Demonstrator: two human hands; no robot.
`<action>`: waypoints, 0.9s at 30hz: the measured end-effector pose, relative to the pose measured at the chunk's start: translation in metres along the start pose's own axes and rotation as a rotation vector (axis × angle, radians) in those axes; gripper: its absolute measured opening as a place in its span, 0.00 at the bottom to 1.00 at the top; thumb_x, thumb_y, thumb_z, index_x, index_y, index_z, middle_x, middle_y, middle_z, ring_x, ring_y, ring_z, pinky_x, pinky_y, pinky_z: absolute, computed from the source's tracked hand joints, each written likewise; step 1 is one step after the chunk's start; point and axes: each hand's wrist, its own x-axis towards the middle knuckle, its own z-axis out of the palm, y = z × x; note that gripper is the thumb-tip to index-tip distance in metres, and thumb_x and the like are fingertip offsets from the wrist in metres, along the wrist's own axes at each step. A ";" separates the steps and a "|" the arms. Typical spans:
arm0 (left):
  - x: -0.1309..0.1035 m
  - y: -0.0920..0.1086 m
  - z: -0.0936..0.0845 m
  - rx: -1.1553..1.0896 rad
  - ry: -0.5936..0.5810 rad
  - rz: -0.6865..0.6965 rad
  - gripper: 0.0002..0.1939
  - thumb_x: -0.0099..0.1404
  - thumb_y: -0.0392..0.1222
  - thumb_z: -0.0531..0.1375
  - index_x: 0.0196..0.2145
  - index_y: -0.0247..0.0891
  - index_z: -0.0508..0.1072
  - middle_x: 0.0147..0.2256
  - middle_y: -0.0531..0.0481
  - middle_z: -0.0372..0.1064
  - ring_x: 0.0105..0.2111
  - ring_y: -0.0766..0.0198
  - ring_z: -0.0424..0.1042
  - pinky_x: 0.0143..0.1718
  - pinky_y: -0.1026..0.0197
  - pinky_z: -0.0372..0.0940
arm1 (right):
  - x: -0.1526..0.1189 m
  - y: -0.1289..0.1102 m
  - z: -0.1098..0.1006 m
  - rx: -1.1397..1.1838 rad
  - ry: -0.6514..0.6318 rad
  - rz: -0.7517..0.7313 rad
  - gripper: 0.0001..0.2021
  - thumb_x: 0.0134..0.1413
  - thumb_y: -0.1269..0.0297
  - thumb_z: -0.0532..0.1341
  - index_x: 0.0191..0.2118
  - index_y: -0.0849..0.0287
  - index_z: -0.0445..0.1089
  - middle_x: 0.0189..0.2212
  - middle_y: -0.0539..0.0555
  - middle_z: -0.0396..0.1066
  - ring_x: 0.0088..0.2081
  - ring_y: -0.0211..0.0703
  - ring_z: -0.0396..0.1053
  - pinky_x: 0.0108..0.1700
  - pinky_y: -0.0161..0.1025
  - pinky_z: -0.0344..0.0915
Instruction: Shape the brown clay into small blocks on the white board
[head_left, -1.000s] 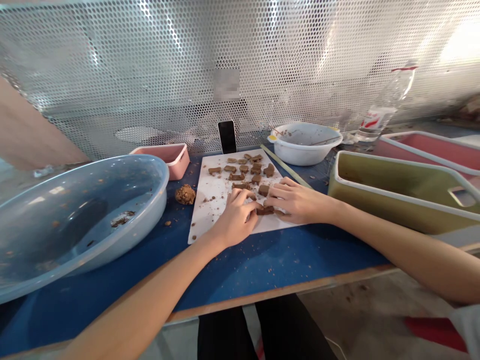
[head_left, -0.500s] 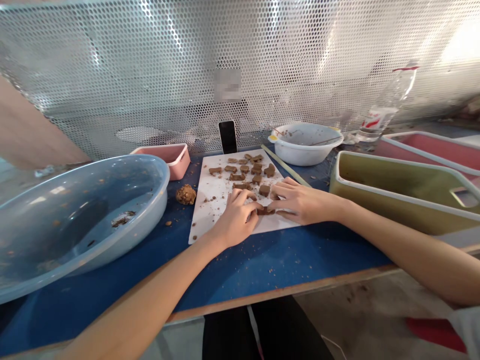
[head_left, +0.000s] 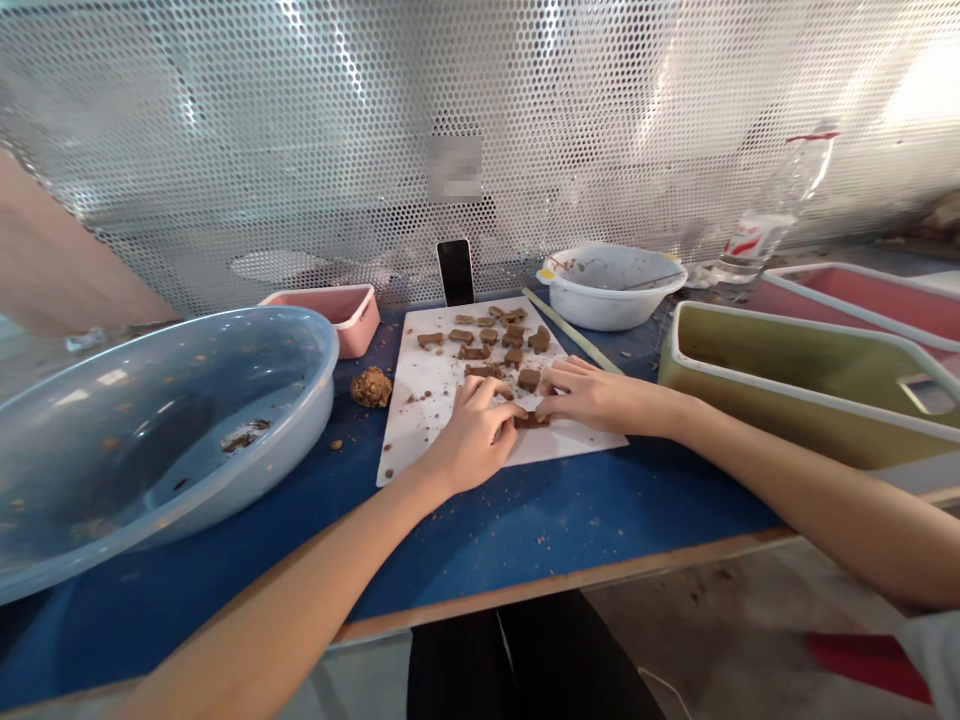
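Note:
Near the front edge of a white board (head_left: 420, 400), a small brown clay piece (head_left: 533, 420) lies between my two hands. My left hand (head_left: 480, 430) has its fingers curled, with the fingertips on the left end of that piece. At its right end, the bent fingers of my right hand (head_left: 577, 392) touch it. Several brown shaped pieces (head_left: 474, 353) and crumbs lie behind my hands on the board. A rough brown lump (head_left: 371, 387) sits on the blue table (head_left: 480, 530) just left of the board.
A large blue basin (head_left: 300, 400) stands at the left, a pink box (head_left: 358, 325) behind it. Behind the board are a phone (head_left: 455, 272), a pale stick (head_left: 571, 332) and a white basin (head_left: 615, 300). Green box (head_left: 750, 390), red box (head_left: 862, 300) and bottle (head_left: 765, 225) stand right.
The fingers of my right hand have drawn closer together and shifted slightly, showing more of the board's front right corner. My left hand has hardly moved.

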 end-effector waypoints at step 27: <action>0.001 0.002 -0.001 0.013 0.004 0.013 0.15 0.79 0.33 0.56 0.46 0.39 0.84 0.54 0.38 0.71 0.59 0.44 0.65 0.61 0.37 0.69 | 0.003 0.001 -0.008 0.065 0.110 -0.087 0.15 0.80 0.73 0.54 0.47 0.59 0.80 0.41 0.57 0.69 0.43 0.46 0.64 0.48 0.42 0.64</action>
